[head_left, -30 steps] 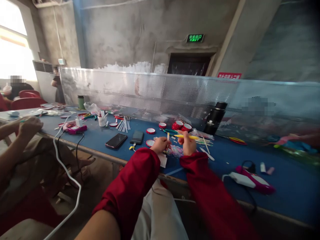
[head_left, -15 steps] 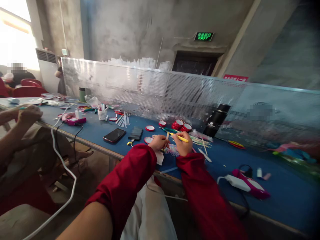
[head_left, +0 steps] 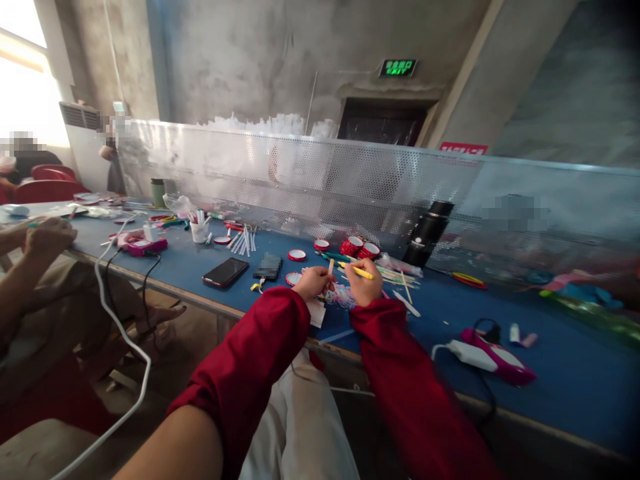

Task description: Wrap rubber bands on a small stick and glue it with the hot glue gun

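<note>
My left hand [head_left: 311, 284] is closed over the table, pinching a short pale stick [head_left: 331, 268] that points upward. The top of this stick looks yellowish. Just to its right, my right hand [head_left: 367, 287] grips a slim yellow pen-like tool [head_left: 360, 271], whose tip points left toward the stick with a small gap between them. Its exact kind is too small to make out. Beneath and between the hands lies a tangle of thin pastel strands [head_left: 341, 295]. A white card-like piece [head_left: 317, 312] rests under my left wrist.
A phone [head_left: 225, 272] and red-rimmed tape rolls [head_left: 296, 255] lie left and behind. A black bottle [head_left: 429, 233] leans near the perforated screen [head_left: 280, 160]. At right sits a purple-and-white corded device [head_left: 493, 359]. Another person's hands [head_left: 50, 240] work at far left.
The whole view has shifted slightly. The yellow tool's tip and the pale stick look a little farther apart, while both hands keep their grips.
</note>
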Available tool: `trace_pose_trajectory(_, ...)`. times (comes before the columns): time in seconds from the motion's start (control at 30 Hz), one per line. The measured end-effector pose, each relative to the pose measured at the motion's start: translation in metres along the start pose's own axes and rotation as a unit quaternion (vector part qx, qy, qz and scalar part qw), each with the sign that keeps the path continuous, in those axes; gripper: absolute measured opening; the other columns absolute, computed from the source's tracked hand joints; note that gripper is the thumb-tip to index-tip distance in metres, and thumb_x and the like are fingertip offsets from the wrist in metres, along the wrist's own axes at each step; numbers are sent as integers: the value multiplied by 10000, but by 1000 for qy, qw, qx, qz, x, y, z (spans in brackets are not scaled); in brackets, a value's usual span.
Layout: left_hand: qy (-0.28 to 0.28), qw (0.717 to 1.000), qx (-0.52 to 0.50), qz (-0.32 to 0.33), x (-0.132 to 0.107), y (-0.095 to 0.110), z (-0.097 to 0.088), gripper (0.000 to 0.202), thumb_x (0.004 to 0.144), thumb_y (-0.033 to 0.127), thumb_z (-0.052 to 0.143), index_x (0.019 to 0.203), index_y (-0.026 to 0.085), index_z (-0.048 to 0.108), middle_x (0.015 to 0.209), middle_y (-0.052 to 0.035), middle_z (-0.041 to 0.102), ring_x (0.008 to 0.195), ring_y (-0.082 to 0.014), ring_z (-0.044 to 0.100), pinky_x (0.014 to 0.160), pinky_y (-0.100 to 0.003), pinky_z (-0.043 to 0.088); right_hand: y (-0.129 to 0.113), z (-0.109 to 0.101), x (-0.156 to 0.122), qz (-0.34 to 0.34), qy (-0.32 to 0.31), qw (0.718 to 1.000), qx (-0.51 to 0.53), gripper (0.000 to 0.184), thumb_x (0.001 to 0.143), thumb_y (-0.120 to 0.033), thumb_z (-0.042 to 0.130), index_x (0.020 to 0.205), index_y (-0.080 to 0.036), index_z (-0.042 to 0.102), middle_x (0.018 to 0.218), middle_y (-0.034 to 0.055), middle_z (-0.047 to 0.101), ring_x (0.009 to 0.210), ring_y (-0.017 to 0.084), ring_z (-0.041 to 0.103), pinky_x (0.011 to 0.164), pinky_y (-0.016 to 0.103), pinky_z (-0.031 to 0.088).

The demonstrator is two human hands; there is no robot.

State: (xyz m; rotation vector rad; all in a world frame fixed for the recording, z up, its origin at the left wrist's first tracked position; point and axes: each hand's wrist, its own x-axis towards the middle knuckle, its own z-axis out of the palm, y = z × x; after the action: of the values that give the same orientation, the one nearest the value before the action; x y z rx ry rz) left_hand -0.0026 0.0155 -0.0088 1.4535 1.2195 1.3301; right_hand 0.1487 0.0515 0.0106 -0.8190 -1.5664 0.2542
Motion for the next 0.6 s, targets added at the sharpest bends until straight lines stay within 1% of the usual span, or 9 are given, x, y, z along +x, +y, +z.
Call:
trace_pose_trajectory(0.07,-4,1000,-6,-1,1,-1,0,174,913,173,555,780,131,658,631,11,646,455,-61,463,474,-203,337,0,1,0,10,-3,1000,27,235,773,-458,667,732,-252,562,712,22,685,697,222,643,658,331,506)
trace_pose_trajectory(0.13,-4,1000,-11,-3,0,0,1,177,910,169,553,767,131,651,618,14,637,446,-59,454,465,-204,327,-2,2,-1,14,-20,999,47,247,777,-470,669,735,-250,565,722,26,690,700,224,650,661,334,509)
trace_pose_trajectory(0.27,-2,1000,-11,-3,-1,2,2,185,904,158,551,738,135,629,598,20,619,438,-55,445,455,-202,308,-8,2,-4,-4,-36,999,31,244,774,-463,672,721,-244,578,714,22,674,678,213,633,652,328,490)
trace_pose_trajectory(0.43,1,1000,-16,1,0,0,1,173,900,188,574,742,138,621,611,16,624,450,-54,449,477,-195,329,-7,1,-3,-23,-29,999,-10,232,771,-447,651,700,-247,558,684,17,660,648,203,603,627,319,465)
trace_pose_trajectory(0.53,10,1000,-19,8,0,0,0,179,895,211,585,736,137,623,624,12,630,461,-55,450,492,-196,347,-4,0,-1,-17,-8,999,-32,213,757,-425,639,684,-252,538,654,15,644,620,204,588,598,319,446)
trace_pose_trajectory(0.6,9,1000,-21,1,0,1,0,183,892,222,594,733,137,622,625,11,629,461,-54,445,491,-197,347,-3,0,-1,-9,4,1000,-24,220,754,-430,644,685,-253,534,656,17,645,621,207,597,599,322,453)
